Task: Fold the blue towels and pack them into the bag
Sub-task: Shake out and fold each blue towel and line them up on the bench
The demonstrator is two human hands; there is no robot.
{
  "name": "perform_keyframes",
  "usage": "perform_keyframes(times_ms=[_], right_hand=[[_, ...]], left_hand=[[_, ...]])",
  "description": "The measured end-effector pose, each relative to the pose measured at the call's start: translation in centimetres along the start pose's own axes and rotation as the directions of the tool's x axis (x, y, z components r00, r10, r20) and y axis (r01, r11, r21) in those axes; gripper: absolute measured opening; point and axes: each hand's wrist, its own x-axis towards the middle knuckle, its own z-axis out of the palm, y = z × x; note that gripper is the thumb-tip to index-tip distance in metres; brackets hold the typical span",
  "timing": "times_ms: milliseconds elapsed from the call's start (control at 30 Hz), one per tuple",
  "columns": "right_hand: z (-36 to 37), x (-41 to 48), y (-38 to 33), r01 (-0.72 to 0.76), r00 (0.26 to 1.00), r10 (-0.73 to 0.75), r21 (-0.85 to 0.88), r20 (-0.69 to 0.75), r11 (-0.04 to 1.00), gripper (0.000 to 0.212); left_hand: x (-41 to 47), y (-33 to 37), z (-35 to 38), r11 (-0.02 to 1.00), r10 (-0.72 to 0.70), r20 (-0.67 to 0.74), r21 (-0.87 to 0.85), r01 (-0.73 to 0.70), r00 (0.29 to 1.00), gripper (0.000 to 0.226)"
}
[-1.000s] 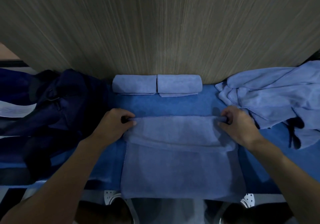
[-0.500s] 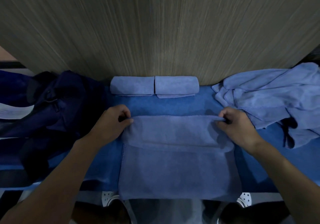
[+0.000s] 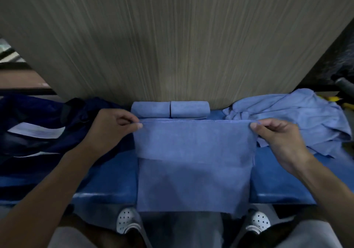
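Note:
A blue towel [image 3: 193, 163] hangs in front of me, lifted off the blue surface [image 3: 107, 178], its lower edge reaching past the front edge. My left hand [image 3: 113, 128] pinches its top left corner and my right hand [image 3: 277, 134] pinches its top right corner, stretching the top edge straight. Behind it, two folded blue towels [image 3: 169, 109] lie side by side against the wooden panel. A heap of unfolded blue towels [image 3: 298, 117] lies at the right. The dark navy bag [image 3: 47, 125] sits at the left.
A wood-grain panel [image 3: 176, 37] rises right behind the surface. White perforated shoes [image 3: 127, 220] show below the front edge. A dark object and something yellow [image 3: 342, 99] lie at the far right.
Both hands have lifted the towel's far edge up off the surface and pulled it taut; before, they gripped it low on the surface with a fold lying across it.

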Motion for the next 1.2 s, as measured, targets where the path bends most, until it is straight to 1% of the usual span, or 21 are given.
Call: perform_keyframes(times_ms=[100,200,267,333,433,500,567,600,667,767,867,1033,1133,1200], right_hand=[[-0.7,-0.9,-3.2,0.074,0.996,-0.074,0.008,-0.053,0.997,0.019],[-1.2,-1.8,-6.2,0.139,0.988,-0.140,-0.017,-0.059,0.990,0.020],[-1.7,-2.5,-8.3,0.183,0.981,-0.183,0.005,-0.062,0.983,0.014],[-2.1,-3.4,-10.3,0.212,0.976,-0.209,0.041,-0.066,0.976,0.009],[-2.7,-4.3,-12.7,0.268,0.963,-0.264,0.068,-0.062,0.961,0.011],[-2.9,-4.8,-13.6,0.282,0.958,-0.279,0.057,-0.059,0.958,0.010],[-3.1,-4.9,-14.1,0.295,0.953,-0.289,0.058,-0.085,0.954,0.017],[-3.1,-5.0,-14.2,0.297,0.953,-0.292,0.060,-0.085,0.953,0.017],[-3.1,-4.9,-14.3,0.302,0.951,-0.300,0.022,-0.068,0.953,0.004],[-3.1,-4.8,-14.7,0.333,0.936,-0.335,-0.033,-0.111,0.942,0.011],[-3.0,-5.0,-14.9,0.333,0.937,-0.337,-0.063,-0.095,0.941,0.013],[-3.0,-5.2,-14.4,0.318,0.942,-0.325,-0.081,-0.085,0.945,0.011],[-3.0,-5.3,-14.2,0.304,0.949,-0.309,-0.080,-0.066,0.949,0.011],[-2.7,-5.3,-14.3,0.303,0.949,-0.310,-0.093,-0.063,0.948,0.009]], left_hand=[[-0.9,3.5,-2.1,0.998,0.056,-0.046,-0.036,-0.058,0.997,0.017],[-1.6,6.6,-4.0,0.992,0.105,-0.077,-0.056,-0.110,0.991,0.018],[-2.1,8.6,-5.3,0.986,0.158,-0.077,-0.043,-0.161,0.985,0.016],[-2.6,10.3,-6.3,0.978,0.207,-0.072,-0.021,-0.209,0.976,0.020],[-3.1,12.2,-7.7,0.972,0.235,-0.045,0.007,-0.235,0.971,0.018],[-3.3,13.1,-8.1,0.970,0.244,-0.065,0.005,-0.245,0.968,0.017],[-3.6,13.9,-8.3,0.963,0.270,-0.079,0.043,-0.268,0.959,0.018],[-3.7,14.3,-8.3,0.959,0.281,-0.065,0.068,-0.277,0.957,0.016],[-3.9,14.8,-8.5,0.947,0.305,-0.020,0.111,-0.301,0.952,0.017],[-3.8,15.1,-9.0,0.936,0.338,-0.009,0.112,-0.335,0.941,0.023],[-3.7,14.8,-9.2,0.941,0.325,-0.010,0.105,-0.322,0.946,0.024],[-3.6,14.1,-9.3,0.973,0.231,-0.063,0.048,-0.228,0.971,0.016],[-3.6,13.8,-9.6,0.978,0.210,-0.071,0.011,-0.210,0.975,0.020],[-3.7,13.7,-9.8,0.980,0.199,-0.069,0.024,-0.198,0.978,0.013]])
